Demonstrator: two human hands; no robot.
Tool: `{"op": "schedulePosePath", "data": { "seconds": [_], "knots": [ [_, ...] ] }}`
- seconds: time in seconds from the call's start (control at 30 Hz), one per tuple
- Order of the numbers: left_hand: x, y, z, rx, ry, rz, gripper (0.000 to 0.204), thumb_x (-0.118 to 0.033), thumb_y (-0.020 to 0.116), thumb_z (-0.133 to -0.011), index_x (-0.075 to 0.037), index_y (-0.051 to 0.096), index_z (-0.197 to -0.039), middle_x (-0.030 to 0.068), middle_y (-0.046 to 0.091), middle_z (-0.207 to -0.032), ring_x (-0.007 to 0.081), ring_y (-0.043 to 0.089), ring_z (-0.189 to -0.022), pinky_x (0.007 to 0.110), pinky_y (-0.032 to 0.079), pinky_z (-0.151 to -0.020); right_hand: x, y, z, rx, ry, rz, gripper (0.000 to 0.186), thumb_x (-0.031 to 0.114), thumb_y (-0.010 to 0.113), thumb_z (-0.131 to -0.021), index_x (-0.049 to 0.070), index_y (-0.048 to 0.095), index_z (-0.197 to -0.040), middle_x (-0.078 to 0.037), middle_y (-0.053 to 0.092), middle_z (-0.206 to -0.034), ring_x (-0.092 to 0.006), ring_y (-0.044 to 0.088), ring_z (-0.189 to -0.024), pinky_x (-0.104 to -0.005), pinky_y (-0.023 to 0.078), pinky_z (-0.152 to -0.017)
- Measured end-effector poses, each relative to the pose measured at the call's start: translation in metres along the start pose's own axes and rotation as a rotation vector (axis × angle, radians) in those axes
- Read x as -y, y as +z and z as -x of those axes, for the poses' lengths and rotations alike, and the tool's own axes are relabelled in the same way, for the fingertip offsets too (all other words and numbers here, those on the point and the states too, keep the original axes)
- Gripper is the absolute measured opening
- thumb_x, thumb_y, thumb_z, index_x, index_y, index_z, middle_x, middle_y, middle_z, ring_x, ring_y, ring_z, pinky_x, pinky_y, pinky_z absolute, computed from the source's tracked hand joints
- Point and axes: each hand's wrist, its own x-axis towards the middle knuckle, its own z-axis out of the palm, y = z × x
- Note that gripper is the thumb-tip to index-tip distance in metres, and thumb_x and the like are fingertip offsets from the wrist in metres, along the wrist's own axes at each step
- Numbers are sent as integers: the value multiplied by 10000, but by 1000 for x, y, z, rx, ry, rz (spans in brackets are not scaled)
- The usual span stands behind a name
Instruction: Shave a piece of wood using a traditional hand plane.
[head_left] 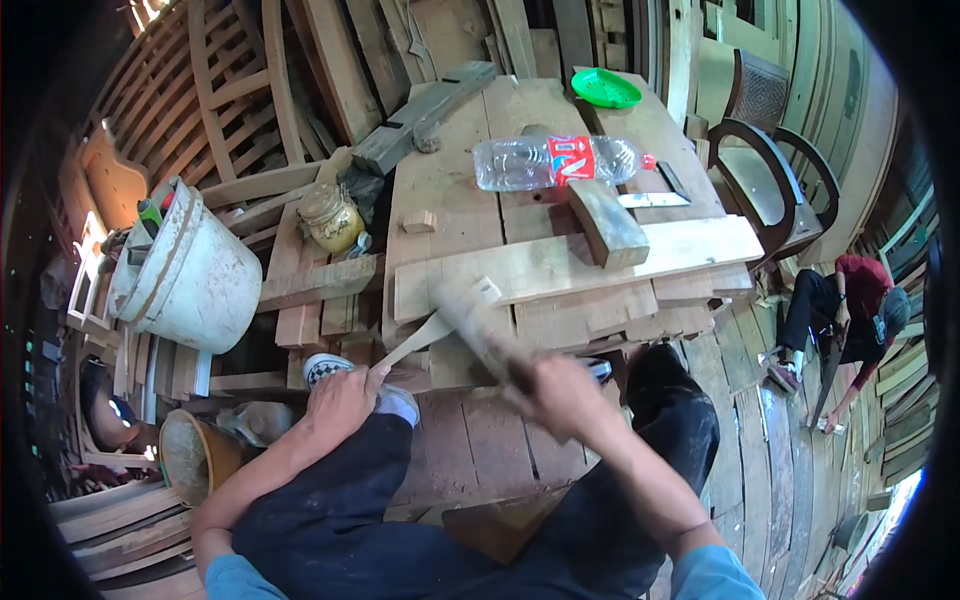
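Observation:
My left hand (pixel 338 405) is closed on a slender pale wooden piece (pixel 416 341), which slants up to the front of a light board (pixel 700 245) lying across the worktable (pixel 450 225). My right hand (pixel 565 395) is closed round the handle of a motion-blurred tool (pixel 475 325), perhaps a mallet, whose far end is over the pale piece and board. A small pale block (pixel 487 289) is beside that end. A heavier wooden block (pixel 607 225) rests on the board's far half, near a clear plastic bottle (pixel 515 165) with a red label lying on its side.
A green dish (pixel 606 87), blade-like tool (pixel 654 200) and long wooden tool (pixel 430 105) lie farther back. A glass jar (pixel 331 219) and white bucket (pixel 190 280) stand left. A chair (pixel 785 195) stands right; a co-worker (pixel 855 300) crouches below it. An orange bucket (pixel 200 455) sits lower left.

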Motion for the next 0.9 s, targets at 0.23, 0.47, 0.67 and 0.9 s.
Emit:
{"op": "schedulePosePath", "data": {
  "seconds": [0.23, 0.47, 0.67, 0.9],
  "knots": [
    [-5, -7, 2, -20, -19, 10, 510, -333, 392, -1019, 32, 630, -755, 267, 590, -638, 457, 597, -639, 533, 466, -594, -2, -30, -10, -112, 109, 25, 663, 303, 601, -853, 265, 349, -1465, -224, 644, -810, -409, 645, -735, -476, 537, -676],
    [0, -1, 2, -1, 0, 23, 534, -347, 377, -1023, 40, 633, -759, 281, 596, -676, 470, 592, -681, 537, 466, -634, 11, -13, 5, 149, -98, -92, 673, 345, 619, -851, 329, 338, -1462, -212, 639, -842, -414, 639, -774, -494, 521, -736],
    [-3, -4, 3, 48, -41, 48, 580, -387, 370, -1019, 48, 622, -729, 290, 601, -695, 484, 594, -712, 544, 469, -665, -9, -24, -1, 87, -118, -84, 740, 226, 660, -809, 333, 338, -1467, -193, 484, -1080, -390, 614, -811, -461, 522, -742],
    [-7, -8, 4, 85, -46, 99, 593, -386, 371, -1023, 68, 605, -720, 300, 586, -683, 492, 581, -707, 544, 450, -653, -5, -6, -1, -114, -154, 53, 707, 226, 634, -832, 317, 339, -1468, -186, 494, -1047, -359, 626, -761, -436, 535, -647]
  ]
}}
